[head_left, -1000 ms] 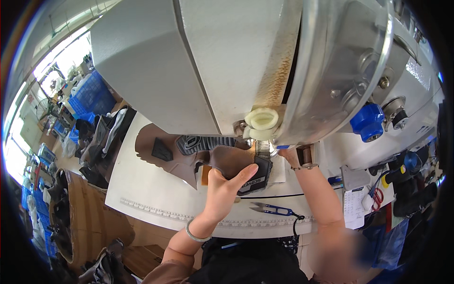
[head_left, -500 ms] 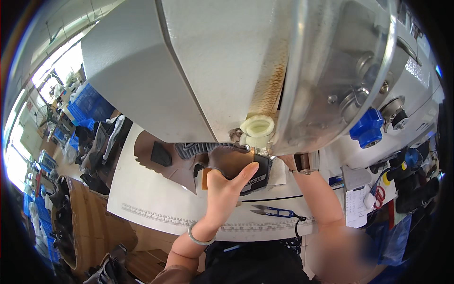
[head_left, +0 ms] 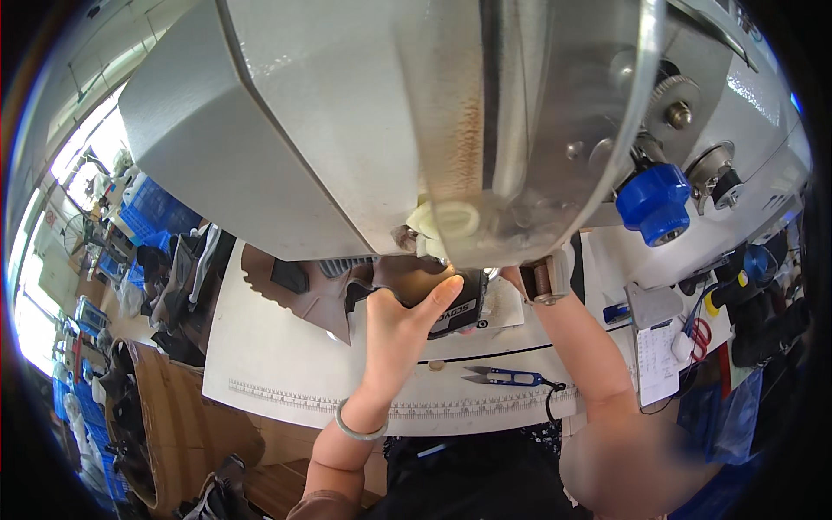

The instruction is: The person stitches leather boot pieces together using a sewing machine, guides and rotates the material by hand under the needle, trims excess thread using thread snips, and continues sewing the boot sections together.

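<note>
A brown shoe upper [head_left: 322,305] with ribbed grey and black parts lies beneath the head of a white sewing machine [head_left: 321,113]. My left hand [head_left: 394,325] grips its near side, thumb pressed along a black panel [head_left: 465,317] with pale lettering. Under the machine head a small lamp glow falls on the upper. At the panel's right my right hand [head_left: 513,276] reaches in below the machine; a metal bobbin-like fitting [head_left: 543,282] and the machine cover most of it, so its fingers are hidden. A clear guard [head_left: 555,130] hangs over the work.
Blue-handled thread snips [head_left: 511,377] lie on the white table near a printed ruler strip [head_left: 347,407]. Rightward are a written sheet [head_left: 659,360], red scissors [head_left: 700,338] and a blue knob [head_left: 654,204]. A cardboard box [head_left: 186,416] of dark pieces stands at left, with blue crates [head_left: 160,208] beyond.
The machine head and clear guard appear further left in view. The black panel has shifted slightly left and up, and my left hand has moved with it, still gripping the upper.
</note>
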A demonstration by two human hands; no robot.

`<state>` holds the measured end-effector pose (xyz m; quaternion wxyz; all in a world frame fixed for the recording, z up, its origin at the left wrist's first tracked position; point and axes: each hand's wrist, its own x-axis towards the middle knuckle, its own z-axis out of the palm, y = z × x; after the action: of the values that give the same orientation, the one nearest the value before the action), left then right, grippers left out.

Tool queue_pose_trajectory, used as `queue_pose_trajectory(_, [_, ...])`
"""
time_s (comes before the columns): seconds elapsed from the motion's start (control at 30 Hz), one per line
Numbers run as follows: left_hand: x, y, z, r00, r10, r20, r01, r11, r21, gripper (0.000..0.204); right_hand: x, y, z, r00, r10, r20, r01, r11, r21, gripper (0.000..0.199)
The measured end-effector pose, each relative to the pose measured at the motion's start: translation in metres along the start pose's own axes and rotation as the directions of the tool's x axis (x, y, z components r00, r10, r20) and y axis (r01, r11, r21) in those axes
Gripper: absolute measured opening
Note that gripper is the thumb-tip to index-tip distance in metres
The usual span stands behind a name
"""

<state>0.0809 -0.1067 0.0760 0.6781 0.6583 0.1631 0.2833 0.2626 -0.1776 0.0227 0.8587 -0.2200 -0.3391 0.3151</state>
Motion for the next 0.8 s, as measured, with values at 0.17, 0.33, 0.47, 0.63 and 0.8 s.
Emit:
queue_pose_trajectory(0.17, [0.011, -0.004, -0.019, 0.985, -0.166, 0.049, 0.167, 0.986, -0.019, 0.022, -0.02, 0.001, 0.006, 0.988, -0.15, -0.046, 0.136, 0.964, -0.23, 0.026])
queue_pose_trajectory(0.33, [0.02, 0.001, -0.024, 0.972, -0.172, 0.161, 0.192, 0.974, -0.118, 0.023, -0.026, 0.006, 0.011, 0.954, -0.294, -0.057, 0.24, 0.864, -0.442, 0.019])
queue_pose_trajectory(0.47, [0.031, 0.007, -0.032, 0.924, -0.247, 0.294, 0.28, 0.957, -0.077, 0.025, -0.027, 0.011, 0.016, 0.913, -0.405, -0.043, 0.302, 0.744, -0.597, 0.014])
queue_pose_trajectory(0.63, [0.04, 0.012, -0.038, 0.9, -0.251, 0.355, 0.258, 0.966, 0.028, 0.026, -0.011, 0.022, 0.033, 0.846, -0.533, -0.007, 0.336, 0.543, -0.77, 0.011])
queue_pose_trajectory(0.8, [0.04, 0.01, -0.042, 0.881, -0.269, 0.39, 0.276, 0.96, 0.041, 0.027, -0.011, 0.044, 0.004, 0.901, -0.313, -0.3, 0.17, 0.891, -0.42, 0.012])
